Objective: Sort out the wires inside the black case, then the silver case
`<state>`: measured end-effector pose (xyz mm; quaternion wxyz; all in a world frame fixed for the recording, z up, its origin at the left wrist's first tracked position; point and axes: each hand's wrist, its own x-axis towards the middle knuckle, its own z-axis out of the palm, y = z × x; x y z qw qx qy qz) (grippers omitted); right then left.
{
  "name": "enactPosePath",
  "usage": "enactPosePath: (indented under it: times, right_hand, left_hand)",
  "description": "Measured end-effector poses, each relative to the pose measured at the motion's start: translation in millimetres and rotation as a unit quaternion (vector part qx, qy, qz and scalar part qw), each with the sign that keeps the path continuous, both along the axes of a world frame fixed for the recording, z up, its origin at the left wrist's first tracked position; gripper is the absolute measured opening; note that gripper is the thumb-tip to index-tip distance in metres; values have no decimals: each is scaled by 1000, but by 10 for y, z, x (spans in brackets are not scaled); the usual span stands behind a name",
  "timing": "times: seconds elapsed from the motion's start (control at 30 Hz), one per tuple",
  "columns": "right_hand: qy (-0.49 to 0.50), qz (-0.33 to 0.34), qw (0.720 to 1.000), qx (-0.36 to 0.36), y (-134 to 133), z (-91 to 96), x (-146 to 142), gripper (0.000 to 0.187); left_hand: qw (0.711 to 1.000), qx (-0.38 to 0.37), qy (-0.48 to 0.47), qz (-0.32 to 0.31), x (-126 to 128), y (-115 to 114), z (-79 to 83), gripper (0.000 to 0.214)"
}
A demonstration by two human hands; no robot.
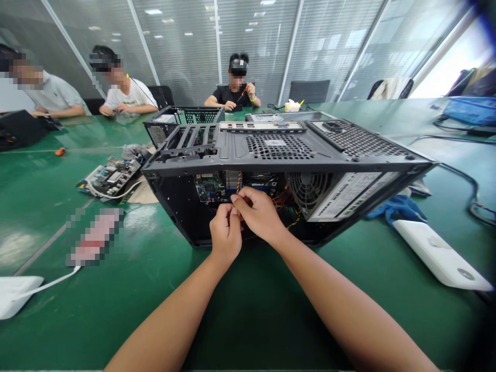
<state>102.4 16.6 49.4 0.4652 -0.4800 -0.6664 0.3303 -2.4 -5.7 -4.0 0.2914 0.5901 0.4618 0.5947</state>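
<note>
Inside computer case (232, 154): board (210, 187) present, wiring (285, 196) likely unfinished; right hand (258, 213) pinching twisted cable (239, 180), left hand (227, 233) pinched, contents hidden.

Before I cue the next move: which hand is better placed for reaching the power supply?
Probably the right hand. At the open side of the computer case, it is closer to the power supply; the left hand sits farther away, with the right hand between.
</note>
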Motion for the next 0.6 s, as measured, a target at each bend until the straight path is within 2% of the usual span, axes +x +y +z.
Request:
enactPosePath:
  times: [0.6]
  right_hand:
    - [-12, -3, 1000, 9, -4, -14, -36, 24]
  left_hand:
    - [1000, 1, -8, -10, -1, 6, 5, 21]
